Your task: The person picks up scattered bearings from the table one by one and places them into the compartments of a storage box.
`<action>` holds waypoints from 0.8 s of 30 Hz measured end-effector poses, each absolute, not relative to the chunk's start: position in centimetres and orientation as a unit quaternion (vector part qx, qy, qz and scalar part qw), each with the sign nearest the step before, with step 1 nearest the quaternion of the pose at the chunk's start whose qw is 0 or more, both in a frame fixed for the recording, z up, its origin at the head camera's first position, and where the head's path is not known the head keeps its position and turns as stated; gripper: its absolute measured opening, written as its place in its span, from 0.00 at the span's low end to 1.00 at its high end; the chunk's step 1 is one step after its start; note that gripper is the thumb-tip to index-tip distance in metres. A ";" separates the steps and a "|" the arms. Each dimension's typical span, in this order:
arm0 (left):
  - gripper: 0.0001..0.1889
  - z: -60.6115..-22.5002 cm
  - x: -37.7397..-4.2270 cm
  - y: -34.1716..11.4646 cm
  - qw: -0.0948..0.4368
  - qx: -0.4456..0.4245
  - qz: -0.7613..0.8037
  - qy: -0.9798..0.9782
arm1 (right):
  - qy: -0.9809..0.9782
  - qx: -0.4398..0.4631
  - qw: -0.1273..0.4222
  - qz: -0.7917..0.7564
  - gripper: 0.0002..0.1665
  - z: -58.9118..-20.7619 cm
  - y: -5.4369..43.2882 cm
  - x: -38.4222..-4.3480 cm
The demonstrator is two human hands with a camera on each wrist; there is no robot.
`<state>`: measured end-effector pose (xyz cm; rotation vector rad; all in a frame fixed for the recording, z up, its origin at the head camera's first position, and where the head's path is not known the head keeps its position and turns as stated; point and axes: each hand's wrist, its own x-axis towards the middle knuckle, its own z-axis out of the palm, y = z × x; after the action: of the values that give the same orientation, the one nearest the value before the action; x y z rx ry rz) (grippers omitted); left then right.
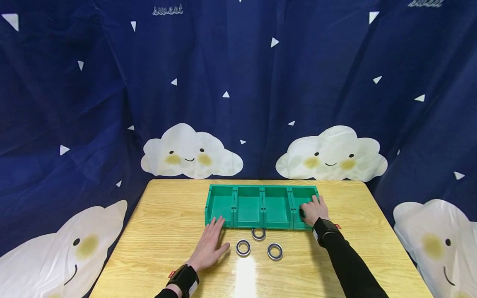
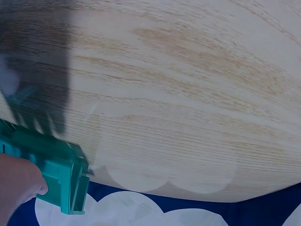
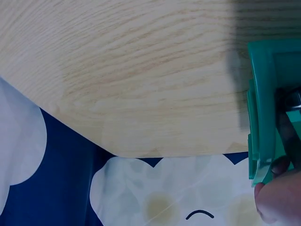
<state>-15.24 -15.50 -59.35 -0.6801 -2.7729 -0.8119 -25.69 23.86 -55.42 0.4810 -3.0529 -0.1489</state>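
My right hand (image 1: 316, 210) is in the rightmost compartment of the green bin row (image 1: 276, 226), its fingers pinching a dark ring bearing (image 1: 302, 212). In the right wrist view, the bearing's black and shiny edge (image 3: 294, 100) shows beside the bin wall; the hand hides the rest. On the left, my left hand (image 1: 210, 247) has its fingers extended, the tips at the front edge of the leftmost compartment, and holds nothing. Three bearings lie on the table between the hands: one (image 1: 258, 234) close to the bins, one (image 1: 243, 248) near the left thumb, one (image 1: 275, 251) further right.
The wooden table (image 1: 171, 215) carries the bins near its back edge. Behind and at both sides hangs a dark blue curtain (image 1: 253, 107) with white clouds. Black bands (image 1: 185, 279) circle both wrists.
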 end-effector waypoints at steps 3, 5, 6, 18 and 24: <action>0.41 -59.6 -15.3 -15.5 0.088 -0.231 -0.267 -0.931 | -0.987 0.153 0.021 -0.044 0.15 -55.6 23.9 -25.6; 0.41 -59.7 -15.3 -15.4 0.091 -0.234 -0.264 -0.931 | -0.987 0.151 0.026 -0.039 0.15 -55.8 23.9 -25.6; 0.40 -59.7 -15.4 -15.4 0.093 -0.235 -0.262 -0.931 | -0.988 0.150 0.027 -0.033 0.16 -55.9 24.0 -25.5; 0.41 -59.5 -15.3 -15.1 0.080 -0.236 -0.270 -0.930 | -0.985 0.146 0.077 0.044 0.21 -56.7 24.8 -24.5; 0.41 -59.5 -15.4 -15.0 0.086 -0.239 -0.269 -0.929 | -0.974 0.152 0.120 0.118 0.21 -57.0 24.8 -23.5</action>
<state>-15.41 -14.99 -59.46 -0.7134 -2.7684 -0.8022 -23.51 24.76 -57.04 0.4446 -2.8457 0.3455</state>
